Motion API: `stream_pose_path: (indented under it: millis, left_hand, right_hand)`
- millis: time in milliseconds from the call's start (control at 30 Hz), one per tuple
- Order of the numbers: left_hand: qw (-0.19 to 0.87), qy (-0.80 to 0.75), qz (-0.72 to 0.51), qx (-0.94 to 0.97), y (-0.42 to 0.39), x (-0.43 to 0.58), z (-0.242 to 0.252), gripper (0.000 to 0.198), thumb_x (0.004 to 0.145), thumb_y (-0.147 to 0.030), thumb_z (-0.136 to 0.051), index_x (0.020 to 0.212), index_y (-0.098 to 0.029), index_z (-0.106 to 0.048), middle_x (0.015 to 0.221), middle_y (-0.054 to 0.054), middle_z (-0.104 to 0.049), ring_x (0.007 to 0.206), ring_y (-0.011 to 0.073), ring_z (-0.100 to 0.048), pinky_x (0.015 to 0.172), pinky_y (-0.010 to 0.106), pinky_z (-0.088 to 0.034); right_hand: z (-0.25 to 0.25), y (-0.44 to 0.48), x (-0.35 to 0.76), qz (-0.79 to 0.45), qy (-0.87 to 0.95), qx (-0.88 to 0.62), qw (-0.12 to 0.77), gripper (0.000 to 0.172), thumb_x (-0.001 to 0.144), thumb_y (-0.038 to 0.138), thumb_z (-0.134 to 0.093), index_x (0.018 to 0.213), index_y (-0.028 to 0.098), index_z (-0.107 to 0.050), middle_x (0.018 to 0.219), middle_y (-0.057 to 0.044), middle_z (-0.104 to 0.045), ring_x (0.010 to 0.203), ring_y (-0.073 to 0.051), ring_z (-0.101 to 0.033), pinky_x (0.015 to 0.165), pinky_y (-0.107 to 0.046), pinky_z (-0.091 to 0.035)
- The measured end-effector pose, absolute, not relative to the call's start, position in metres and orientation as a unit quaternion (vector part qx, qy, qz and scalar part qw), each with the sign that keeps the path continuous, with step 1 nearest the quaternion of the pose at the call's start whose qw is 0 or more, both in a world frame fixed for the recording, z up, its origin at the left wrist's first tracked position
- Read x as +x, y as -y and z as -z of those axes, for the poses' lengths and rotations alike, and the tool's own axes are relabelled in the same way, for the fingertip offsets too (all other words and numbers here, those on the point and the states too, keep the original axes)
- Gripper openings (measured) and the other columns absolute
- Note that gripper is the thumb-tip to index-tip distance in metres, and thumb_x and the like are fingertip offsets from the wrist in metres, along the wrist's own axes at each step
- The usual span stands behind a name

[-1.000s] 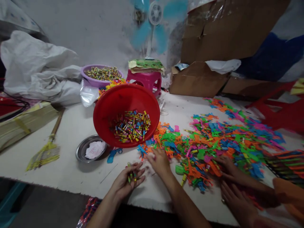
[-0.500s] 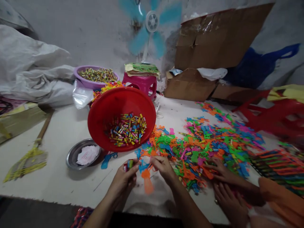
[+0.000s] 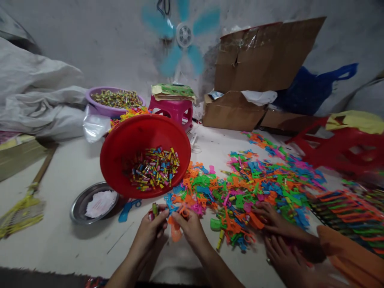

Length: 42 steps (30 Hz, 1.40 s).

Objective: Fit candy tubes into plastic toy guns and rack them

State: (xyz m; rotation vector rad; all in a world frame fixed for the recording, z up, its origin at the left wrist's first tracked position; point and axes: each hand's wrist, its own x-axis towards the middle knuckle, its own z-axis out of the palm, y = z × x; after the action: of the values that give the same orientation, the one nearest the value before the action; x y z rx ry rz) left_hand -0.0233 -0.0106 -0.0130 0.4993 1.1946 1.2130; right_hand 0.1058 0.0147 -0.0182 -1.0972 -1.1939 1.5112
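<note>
My left hand [image 3: 151, 231] is closed round a few small coloured tubes, one green tip sticking up from its fingers. My right hand [image 3: 189, 227] pinches an orange plastic toy piece [image 3: 176, 231] right beside the left hand, just in front of the red bowl [image 3: 120, 154]. That bowl is tilted toward me and holds several small coloured tubes [image 3: 153, 168]. A wide heap of bright plastic toy pieces [image 3: 252, 188] spreads to the right of my hands.
Another person's two hands [image 3: 277, 236] work at the heap's near right edge. A steel dish [image 3: 78, 200] with white paper, a blue toy piece [image 3: 127, 209], a broom [image 3: 25, 200], a purple basin [image 3: 114, 100], a pink stool [image 3: 172, 112], cardboard boxes [image 3: 237, 108] and a fan [image 3: 183, 38] surround.
My right hand pulled an orange toy piece out of the heap and brought it to my left hand, which closed round its tubes. The view shifted rightward.
</note>
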Motion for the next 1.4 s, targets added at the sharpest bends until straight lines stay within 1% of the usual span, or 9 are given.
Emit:
stream_pose_path:
  millis: [100, 200, 267, 500, 900, 1100, 1233, 1333, 1400]
  left_hand:
    - [0.617, -0.525, -0.550, 0.202, 0.011, -0.025, 0.013, 0.037, 0.060, -0.019, -0.067, 0.094, -0.016, -0.053, 0.060, -0.005, -0.056, 0.042, 0.0045, -0.044, 0.035, 0.014, -0.033]
    - [0.635, -0.525, -0.548, 0.141, 0.014, -0.025, 0.012, 0.038, 0.054, -0.008, -0.067, 0.089, -0.015, -0.056, 0.078, 0.002, -0.063, 0.062, 0.0101, -0.058, 0.051, 0.017, -0.046]
    - [0.651, -0.519, -0.540, 0.122, 0.017, -0.024, 0.012, 0.034, 0.054, -0.010, -0.069, 0.086, -0.013, -0.059, 0.085, 0.005, -0.064, 0.074, 0.0138, -0.061, 0.063, 0.021, -0.048]
    - [0.580, -0.557, -0.527, 0.274, 0.024, -0.024, 0.011, 0.032, 0.056, -0.028, -0.074, 0.083, -0.015, -0.062, 0.069, -0.002, -0.063, 0.061, 0.0105, -0.054, 0.059, 0.020, -0.043]
    - [0.542, -0.576, -0.494, 0.362, 0.029, -0.027, 0.010, 0.026, 0.060, -0.027, -0.069, 0.083, -0.016, -0.064, 0.080, 0.003, -0.065, 0.077, 0.0178, -0.058, 0.071, 0.024, -0.043]
    - [0.472, -0.595, -0.473, 0.447, 0.031, -0.019, 0.003, 0.009, 0.060, -0.024, -0.069, 0.065, -0.017, -0.066, 0.064, 0.000, -0.057, 0.061, 0.0142, -0.053, 0.058, 0.021, -0.039]
    - [0.502, -0.579, -0.483, 0.424, 0.027, -0.006, 0.003, 0.015, 0.058, -0.027, -0.070, 0.070, -0.018, -0.069, 0.075, 0.004, -0.065, 0.074, 0.0191, -0.058, 0.068, 0.024, -0.043]
    - [0.511, -0.596, -0.513, 0.347, 0.018, -0.014, 0.010, 0.028, 0.057, -0.032, -0.071, 0.078, -0.016, -0.068, 0.077, 0.005, -0.068, 0.076, 0.0199, -0.060, 0.071, 0.025, -0.044]
    - [0.517, -0.610, -0.528, 0.287, 0.013, -0.025, 0.018, 0.034, 0.056, -0.037, -0.071, 0.081, -0.014, -0.065, 0.071, 0.005, -0.067, 0.066, 0.0177, -0.060, 0.062, 0.025, -0.046]
  right_hand:
    - [0.025, -0.019, 0.113, -0.549, 0.465, -0.513, 0.468, 0.034, 0.068, 0.047, -0.060, 0.060, 0.015, -0.053, 0.054, 0.002, -0.048, 0.052, -0.010, -0.043, 0.052, -0.022, -0.037]
    - [0.025, -0.024, 0.120, -0.511, 0.438, -0.530, 0.516, 0.036, 0.069, 0.048, -0.058, 0.056, 0.016, -0.047, 0.052, 0.003, -0.044, 0.050, -0.009, -0.039, 0.050, -0.022, -0.036]
    - [0.022, -0.024, 0.117, -0.537, 0.447, -0.507, 0.505, 0.034, 0.069, 0.047, -0.059, 0.058, 0.016, -0.048, 0.054, 0.003, -0.045, 0.051, -0.010, -0.040, 0.051, -0.022, -0.037]
    - [0.014, -0.011, 0.097, -0.531, 0.496, -0.499, 0.473, 0.029, 0.071, 0.043, -0.057, 0.064, 0.016, -0.053, 0.059, 0.002, -0.049, 0.056, -0.011, -0.043, 0.055, -0.022, -0.039]
    - [0.011, -0.010, 0.103, -0.494, 0.520, -0.519, 0.466, 0.030, 0.070, 0.043, -0.055, 0.058, 0.016, -0.048, 0.053, 0.004, -0.041, 0.051, -0.009, -0.037, 0.048, -0.021, -0.034]
    - [0.022, -0.001, 0.090, -0.402, 0.537, -0.565, 0.481, 0.030, 0.074, 0.042, -0.050, 0.058, 0.016, -0.050, 0.053, 0.002, -0.045, 0.051, -0.010, -0.039, 0.048, -0.021, -0.034]
    - [0.017, -0.020, 0.133, -0.373, 0.558, -0.597, 0.440, 0.037, 0.073, 0.049, -0.048, 0.056, 0.017, -0.050, 0.050, 0.001, -0.045, 0.049, -0.012, -0.041, 0.046, -0.022, -0.034]
    - [0.002, -0.047, 0.208, -0.250, 0.554, -0.699, 0.377, 0.044, 0.070, 0.058, -0.047, 0.060, 0.016, -0.056, 0.051, -0.002, -0.049, 0.051, -0.017, -0.046, 0.049, -0.028, -0.037]
    - [-0.005, -0.062, 0.251, -0.050, 0.504, -0.786, 0.353, 0.048, 0.066, 0.058, -0.052, 0.078, 0.013, -0.061, 0.068, -0.012, -0.058, 0.067, -0.026, -0.052, 0.059, -0.036, -0.040]
